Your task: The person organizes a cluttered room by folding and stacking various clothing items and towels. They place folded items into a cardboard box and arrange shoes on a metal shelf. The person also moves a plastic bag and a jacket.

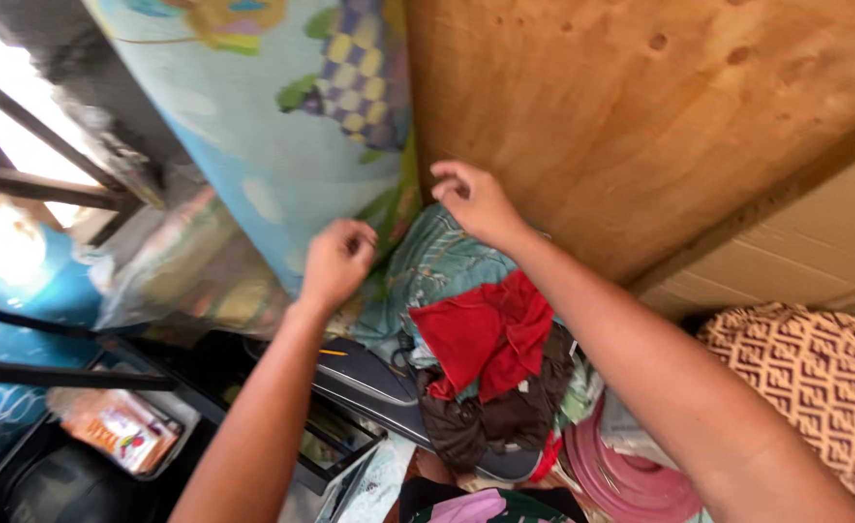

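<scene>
- Teal patterned cloth (434,263) lies at the top of a heap of clothes, pressed into the corner between a plywood panel (641,116) and a hanging light-blue printed sheet (273,145).
- Head view, right hand (476,201): it sits at the upper edge of the teal patterned cloth, just against the plywood panel. Fingers are curled and pinched together; whether they actually grip fabric cannot be told, since the fingertips face away.
- Head view, left hand (336,261): it is closed into a loose fist at the edge of the printed sheet, beside the teal cloth. It appears to bunch fabric, but which piece is hidden.
- Heap below: a red garment (486,334) rests on the teal cloth, over a dark brown garment (486,421). A dark grey flat object (369,387) lies under the heap on a black metal frame (156,368).
- Nearby: a pink round basin (621,475) and a brown-and-cream patterned cushion (815,378) lie to the right.
- Risk, as a judgement: the red garment lies loose on the teal cloth, so pulling that cloth could tip it toward the basin.
- Risk: the heap leans on the grey object; shifting it could let clothes slide through the frame.
</scene>
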